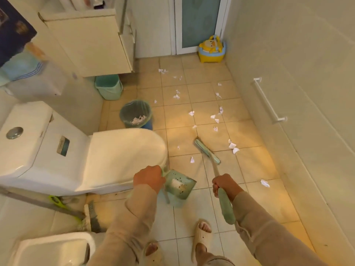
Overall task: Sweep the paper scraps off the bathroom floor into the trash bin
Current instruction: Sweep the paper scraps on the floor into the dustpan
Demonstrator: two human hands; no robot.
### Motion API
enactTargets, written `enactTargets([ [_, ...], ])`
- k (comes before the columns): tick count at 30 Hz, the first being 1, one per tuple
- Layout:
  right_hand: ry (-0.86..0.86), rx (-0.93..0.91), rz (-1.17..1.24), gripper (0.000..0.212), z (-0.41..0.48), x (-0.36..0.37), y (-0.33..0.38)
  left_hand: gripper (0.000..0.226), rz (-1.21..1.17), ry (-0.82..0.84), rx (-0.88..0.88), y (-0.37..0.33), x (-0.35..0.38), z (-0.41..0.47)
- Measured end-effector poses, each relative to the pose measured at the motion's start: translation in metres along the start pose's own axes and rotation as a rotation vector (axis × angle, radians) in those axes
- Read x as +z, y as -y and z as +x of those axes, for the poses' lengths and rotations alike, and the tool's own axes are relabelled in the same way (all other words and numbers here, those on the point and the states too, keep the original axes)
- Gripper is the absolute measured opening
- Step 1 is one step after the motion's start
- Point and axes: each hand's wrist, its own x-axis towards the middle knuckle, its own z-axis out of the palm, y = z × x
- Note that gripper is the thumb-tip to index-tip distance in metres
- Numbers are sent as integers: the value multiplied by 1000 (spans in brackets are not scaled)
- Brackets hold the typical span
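My left hand (148,177) grips the handle of a green dustpan (179,186), which hangs just above the floor with a white scrap inside. My right hand (224,184) is shut on the green handle of a broom; the broom head (207,150) rests on the tiles ahead of me. Several white paper scraps (232,145) lie scattered over the beige floor from the broom up toward the door. The trash bin (135,115), lined with a green bag, stands beside the toilet and holds some scraps.
A white toilet (107,158) fills the left side. A green bucket (109,87) sits under the vanity cabinet (86,45). A yellow child's potty (211,49) stands by the door. A mop (57,203) lies at lower left. My slippered feet (201,236) are below.
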Motion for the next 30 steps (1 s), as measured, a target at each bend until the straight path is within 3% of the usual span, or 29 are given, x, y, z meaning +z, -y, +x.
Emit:
enactTargets([
  [7, 38, -106, -289, 11, 34, -24, 36, 37, 5, -7, -59, -11, -3, 12],
  [12, 145, -26, -619, 32, 37, -29, 13, 36, 26, -24, -74, -13, -4, 12],
  [16, 237, 68, -927, 29, 26, -43, -20, 35, 32, -18, -76, -9, -7, 11],
  [21, 263, 107, -1253, 6, 3, -53, -54, 34, 31, 5, -57, -10, -10, 9],
  [23, 258, 77, -1259, 18, -2, -58, -61, 32, 28, 2, -49, -9, -11, 8],
  [25, 319, 109, -1216, 5, -9, -62, -58, 31, 28, -5, -44, -7, -13, 9],
  [26, 321, 132, -1186, 8, -11, -63, -56, 31, 27, -5, -38, -6, -14, 10],
  [30, 273, 167, -909, 23, -15, -62, -35, 33, 12, -12, -28, -4, -24, 17],
])
